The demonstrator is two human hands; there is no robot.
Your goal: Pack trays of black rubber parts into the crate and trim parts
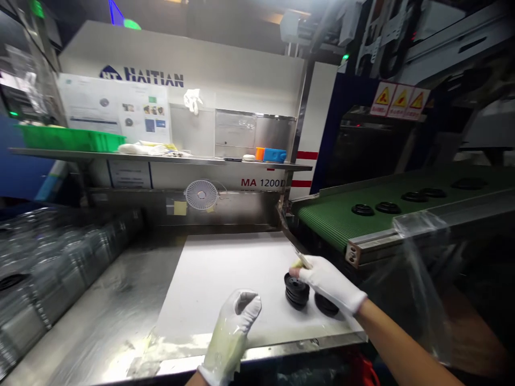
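My left hand point(237, 327), in a white glove with a yellowish coated cuff, is held over the front of the white sheet point(209, 273). Its fingers curl in toward the thumb, and I see nothing between them. My right hand point(328, 279), also gloved with bare fingertips showing, grips a slim trimming knife point(304, 261) with a pale handle, its thin tip pointing up and left. Just below that hand stands a stack of black ribbed discs point(296, 294). A second pile of black discs point(325, 304) is partly hidden under the right wrist.
A green conveyor belt point(330, 217) on the right carries several black round parts point(388, 207). Clear plastic trays point(76, 257) line the left side. At the back are a small white fan point(201, 194) and a shelf point(209, 160) with a green bin point(72, 139).
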